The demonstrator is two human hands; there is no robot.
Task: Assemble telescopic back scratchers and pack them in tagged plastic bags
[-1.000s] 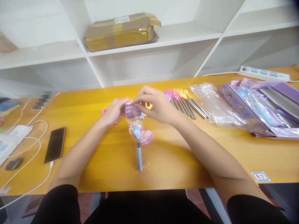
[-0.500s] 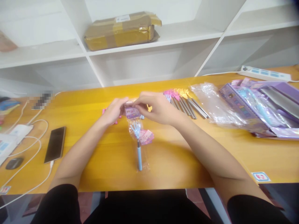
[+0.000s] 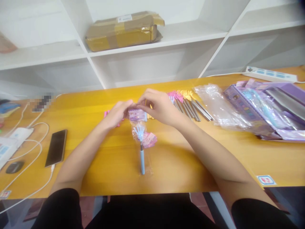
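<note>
A light blue back scratcher point(image 3: 142, 159) with a hand-shaped head lies upright in view inside a clear plastic bag point(image 3: 148, 163). A small purple card point(image 3: 137, 115) sits at the bag's far end. My left hand point(image 3: 117, 114) pinches the bag's top edge at the left of the card. My right hand point(image 3: 158, 106) is closed at the top right of that same edge, its fingers bent and thumb pressed in. Several pink cards point(image 3: 150, 140) lie partly under the bag. Small pink pieces point(image 3: 106, 113) show behind my left hand, mostly hidden.
Pink, yellow and blue back scratchers point(image 3: 190, 105) with metal shafts lie beyond my right hand. Clear bags point(image 3: 216, 108) and an open purple box point(image 3: 252, 111) are at right. A phone point(image 3: 56, 148), cables and a power strip point(image 3: 14, 140) occupy the left. Shelving holds a taped carton point(image 3: 124, 33).
My right hand has risen slightly, away from the card's face. More of the purple card now shows, and the back scratcher has barely moved.
</note>
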